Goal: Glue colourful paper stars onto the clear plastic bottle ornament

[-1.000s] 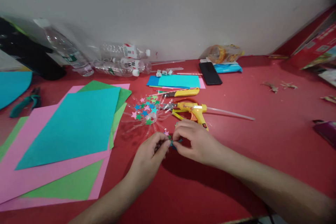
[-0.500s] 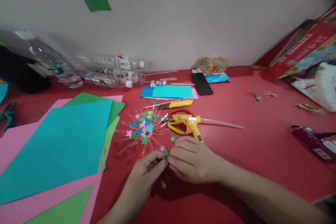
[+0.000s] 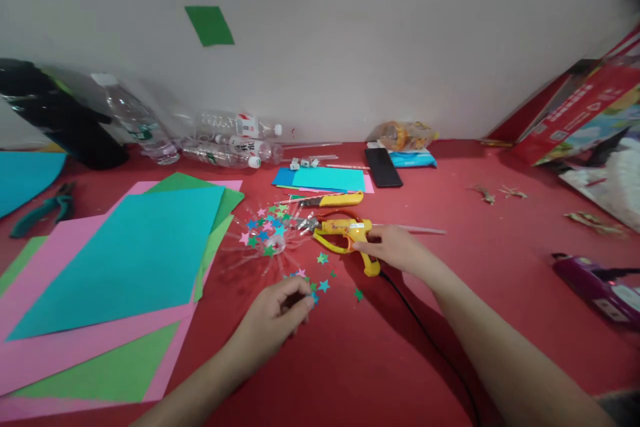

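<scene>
Head view has the left hand [image 3: 277,313] pinching what looks like a small blue paper star [image 3: 313,297] at its fingertips above the red counter [image 3: 320,373], while the right hand [image 3: 400,248] grasps the yellow plastic glue gun [image 3: 358,231] by its handle, beside scissors with yellow and orange handles [image 3: 331,245] and near loose coloured paper stars [image 3: 324,285]. The step in hand looks like taking up the glue gun; the next move seems to call for lifting it clear of the scissors, its black cord [image 3: 425,330] running free, with the blue star held steady
</scene>
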`<state>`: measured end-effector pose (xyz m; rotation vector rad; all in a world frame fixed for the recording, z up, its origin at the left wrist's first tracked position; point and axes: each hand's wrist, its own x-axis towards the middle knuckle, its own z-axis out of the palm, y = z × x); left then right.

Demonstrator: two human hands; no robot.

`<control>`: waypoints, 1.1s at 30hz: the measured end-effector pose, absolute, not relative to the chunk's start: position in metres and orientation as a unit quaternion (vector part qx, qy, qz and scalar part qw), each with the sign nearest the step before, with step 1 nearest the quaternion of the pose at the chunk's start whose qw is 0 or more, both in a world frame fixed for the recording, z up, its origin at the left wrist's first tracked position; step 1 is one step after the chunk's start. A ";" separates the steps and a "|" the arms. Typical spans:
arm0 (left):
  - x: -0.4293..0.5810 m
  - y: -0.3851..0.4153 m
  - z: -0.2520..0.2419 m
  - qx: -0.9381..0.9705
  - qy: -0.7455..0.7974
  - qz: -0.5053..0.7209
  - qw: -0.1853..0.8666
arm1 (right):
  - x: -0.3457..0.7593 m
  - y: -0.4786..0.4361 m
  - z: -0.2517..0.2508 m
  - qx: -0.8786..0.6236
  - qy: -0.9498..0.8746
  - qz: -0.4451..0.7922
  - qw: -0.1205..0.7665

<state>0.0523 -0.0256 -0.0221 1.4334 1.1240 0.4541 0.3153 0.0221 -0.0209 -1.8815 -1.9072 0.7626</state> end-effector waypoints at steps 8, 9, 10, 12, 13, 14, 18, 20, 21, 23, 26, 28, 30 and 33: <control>0.050 -0.028 0.001 0.658 0.455 0.172 0.575 | 0.321 0.025 -0.026 -0.613 -0.560 0.441 0.342; 0.051 -0.028 0.007 0.662 0.455 0.185 0.567 | 0.321 0.023 -0.021 -0.599 -0.550 0.455 0.362; 0.051 -0.028 0.012 0.663 0.451 0.201 0.563 | 0.320 0.021 -0.015 -0.586 -0.541 0.467 0.381; 0.053 -0.026 0.021 0.660 0.440 0.244 0.558 | 0.317 0.015 -0.002 -0.561 -0.528 0.484 0.415; 0.054 -0.025 0.023 0.652 0.436 0.270 0.559 | 0.315 0.013 0.003 -0.549 -0.523 0.491 0.429; 0.055 -0.024 0.025 0.639 0.433 0.299 0.561 | 0.312 0.010 0.007 -0.537 -0.519 0.498 0.440; 0.050 -0.019 0.020 0.565 0.455 0.378 0.575 | 0.299 0.002 0.009 -0.492 -0.516 0.526 0.464; 0.045 -0.019 0.016 0.539 0.464 0.386 0.587 | 0.293 -0.003 0.006 -0.474 -0.521 0.537 0.463; 0.042 -0.019 0.015 0.528 0.465 0.391 0.593 | 0.291 -0.006 0.004 -0.466 -0.526 0.543 0.460; 0.037 -0.020 0.014 0.508 0.461 0.403 0.606 | 0.286 -0.014 0.002 -0.454 -0.536 0.553 0.448; 0.034 -0.021 0.016 0.505 0.463 0.415 0.599 | 0.281 -0.029 0.004 -0.442 -0.551 0.557 0.437; 0.033 -0.021 0.019 0.519 0.475 0.413 0.578 | 0.278 -0.040 0.008 -0.434 -0.594 0.531 0.421; 0.034 -0.022 0.021 0.532 0.492 0.411 0.554 | 0.275 -0.048 0.012 -0.434 -0.652 0.467 0.410; 0.036 -0.022 0.024 0.538 0.515 0.419 0.520 | 0.271 -0.055 0.014 -0.419 -0.732 0.369 0.391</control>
